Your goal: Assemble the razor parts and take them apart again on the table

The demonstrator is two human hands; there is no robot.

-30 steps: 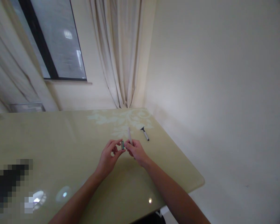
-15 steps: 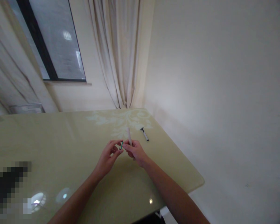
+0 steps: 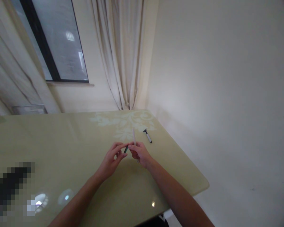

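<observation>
My left hand (image 3: 112, 158) pinches a small razor cartridge (image 3: 126, 149), dark with a green face, between thumb and fingertips. Close against it, my right hand (image 3: 140, 154) is closed around a slim whitish stick (image 3: 133, 135) whose far end points away from me. The right fingertips touch or nearly touch the cartridge's upper end; which of the two cannot be made out. Just beyond the right hand, a razor (image 3: 147, 136) with a grey-and-black handle lies on the table, its dark head toward the far side.
The glossy pale green table (image 3: 61, 142) has a leaf pattern at its far end and a rounded right corner. A wall (image 3: 215, 94) runs along its right side. Curtains (image 3: 120, 56) and a window (image 3: 61, 41) are behind. A blurred dark patch (image 3: 11, 183) covers the lower left.
The cartridge has turned, so less of its green face shows. My hands have drawn slightly closer together, with the left fingers reaching further over. The razor lies where it was.
</observation>
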